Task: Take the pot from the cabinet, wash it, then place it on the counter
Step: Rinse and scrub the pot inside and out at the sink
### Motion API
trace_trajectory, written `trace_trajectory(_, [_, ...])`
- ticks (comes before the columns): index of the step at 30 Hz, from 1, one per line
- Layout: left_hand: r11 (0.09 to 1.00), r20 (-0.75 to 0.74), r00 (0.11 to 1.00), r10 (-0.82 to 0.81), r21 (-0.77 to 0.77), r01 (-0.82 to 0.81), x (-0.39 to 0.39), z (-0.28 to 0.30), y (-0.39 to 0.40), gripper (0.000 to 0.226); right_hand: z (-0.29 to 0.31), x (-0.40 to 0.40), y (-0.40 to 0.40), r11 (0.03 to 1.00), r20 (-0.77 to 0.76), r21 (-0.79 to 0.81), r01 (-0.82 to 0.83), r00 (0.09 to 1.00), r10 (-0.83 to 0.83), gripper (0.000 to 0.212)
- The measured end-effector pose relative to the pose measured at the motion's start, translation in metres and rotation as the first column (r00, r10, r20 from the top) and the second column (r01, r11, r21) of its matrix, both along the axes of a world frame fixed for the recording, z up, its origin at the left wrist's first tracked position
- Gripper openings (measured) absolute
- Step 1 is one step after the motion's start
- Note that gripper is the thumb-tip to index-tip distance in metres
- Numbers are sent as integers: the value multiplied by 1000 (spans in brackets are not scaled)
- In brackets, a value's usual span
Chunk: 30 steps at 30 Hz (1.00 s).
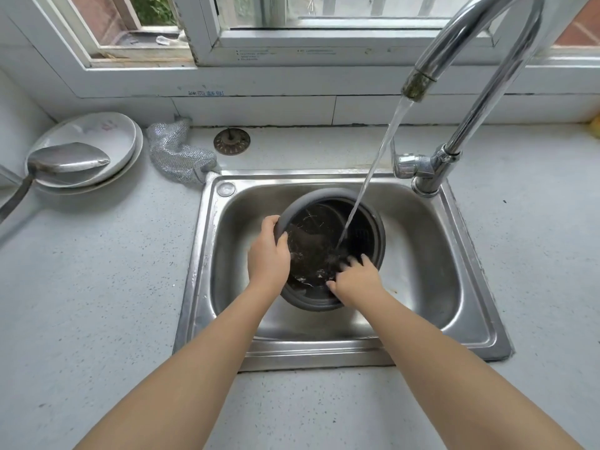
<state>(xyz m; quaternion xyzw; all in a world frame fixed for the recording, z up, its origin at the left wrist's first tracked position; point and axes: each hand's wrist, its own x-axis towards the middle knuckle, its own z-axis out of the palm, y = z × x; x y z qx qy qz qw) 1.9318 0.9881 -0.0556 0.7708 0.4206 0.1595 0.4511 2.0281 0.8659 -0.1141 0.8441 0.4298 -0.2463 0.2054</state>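
1. State: pot (328, 222) sits tilted in the sink (454, 280), between both hands, open side facing up and toward the person. Water from the faucet (467, 102) lands inside it, just ahead of the right fingers.
2. Left hand (268, 258) grips the near-left rim, thumb hooked inside, fingers on the outside. Only hold on the pot.
3. Right hand (355, 279) is down inside the pot, fingers spread and relaxed, rubbing the wet inner wall. Holds nothing.
4. Risk: rim is wet, single-hand grip. A hard scrub stroke from the right could twist the pot out of the left hand; it would drop and bang the basin.
5. Risk: stream hits a slanted inner wall. Tilt it further toward the person and the water likely splashes over the sink edge onto the counter (97, 287).
6. Risk: scrubbing bare-handed; the mesh scourer (177, 154) lies well off, up-left of the left hand. Residue may stay.
7. Plates (107, 138) and ladle (65, 160) far left: out of reach, low risk.
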Motion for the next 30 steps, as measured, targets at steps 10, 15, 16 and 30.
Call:
trace_trajectory(10, [999, 19, 1000, 18, -32, -17, 0, -1, -2, 25, -6, -9, -2, 999, -7, -16, 50, 999, -50, 59])
trace_trajectory(15, [996, 49, 996, 75, -48, -72, 1, -1, -3, 23, -2, -26, 11, 964, -401, 73, 256, 893, -207, 52])
trace_trajectory(16, [995, 46, 995, 85, -60, -83, 1, -2, -4, 23, 1, -28, 15, 947, -499, 96, 308, 838, -222, 50])
trace_trajectory(30, [998, 6, 999, 36, -57, -35, 7, 5, 16, 44, 2, 2, -9, 982, -208, 163, -98, 969, 132, 51])
